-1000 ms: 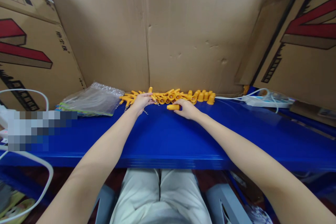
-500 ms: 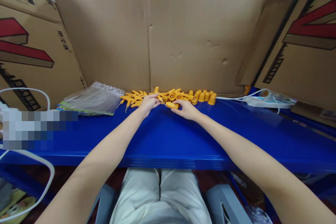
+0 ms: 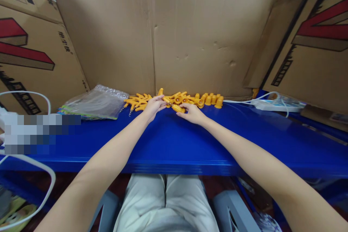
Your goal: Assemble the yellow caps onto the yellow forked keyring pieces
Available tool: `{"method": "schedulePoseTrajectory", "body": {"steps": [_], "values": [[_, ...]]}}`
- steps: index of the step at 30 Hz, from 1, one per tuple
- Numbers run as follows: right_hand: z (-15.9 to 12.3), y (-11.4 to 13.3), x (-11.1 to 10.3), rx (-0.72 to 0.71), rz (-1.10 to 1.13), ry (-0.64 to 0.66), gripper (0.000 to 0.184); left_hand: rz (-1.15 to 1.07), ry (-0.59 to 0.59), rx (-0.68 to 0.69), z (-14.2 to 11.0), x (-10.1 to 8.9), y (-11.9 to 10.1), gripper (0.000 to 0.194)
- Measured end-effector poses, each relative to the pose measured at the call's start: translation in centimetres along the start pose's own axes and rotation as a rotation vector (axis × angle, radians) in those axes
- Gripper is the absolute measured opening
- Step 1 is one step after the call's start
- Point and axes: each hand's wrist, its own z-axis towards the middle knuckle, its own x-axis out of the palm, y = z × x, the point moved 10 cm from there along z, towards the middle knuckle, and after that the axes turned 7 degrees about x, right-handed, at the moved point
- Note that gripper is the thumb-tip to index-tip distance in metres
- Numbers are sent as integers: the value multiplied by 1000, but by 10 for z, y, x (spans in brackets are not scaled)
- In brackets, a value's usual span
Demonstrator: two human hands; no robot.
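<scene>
Several small yellow plastic parts [image 3: 187, 99] lie in a loose row at the back of the blue table [image 3: 174, 141], against the cardboard wall. My left hand [image 3: 153, 107] is curled, its fingertips pinching a thin yellow piece [image 3: 165, 100] at the pile's middle. My right hand [image 3: 191, 112] is closed on a yellow cap-shaped part [image 3: 178, 108], thumb and fingers around it just in front of the pile. The two hands almost meet, the thin piece pointing toward the cap. A group of forked yellow pieces [image 3: 136, 101] lies left of my left hand.
A clear plastic bag [image 3: 95, 103] lies at the left back. A white power strip with cable [image 3: 274, 105] sits at the right back. Cardboard walls [image 3: 174, 36] close the table on three sides. White cables [image 3: 32, 174] hang at the left edge.
My left hand has moved right from the forked pieces toward the cap in my right hand, carrying a thin yellow piece. My right hand has lifted the cap slightly and drawn it left.
</scene>
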Motion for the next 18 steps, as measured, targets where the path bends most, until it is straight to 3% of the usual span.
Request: {"method": "schedulePoseTrajectory", "body": {"steps": [5,8,13,15,18], "values": [[-1,1,-2,9,-51,-4,22,-91,-80,21,0,-9,-5,32],[-1,2,0,7,-66,7,22,-92,-70,35,-2,-8,-9,36],[0,-2,1,-8,-97,13,20,214,34,33,-4,2,-7,36],[1,-4,-1,-17,-103,-2,20,365,93,9,-5,5,0,45],[2,-9,-5,-8,-118,-30,23,490,144,17,-5,5,7,82]]}}
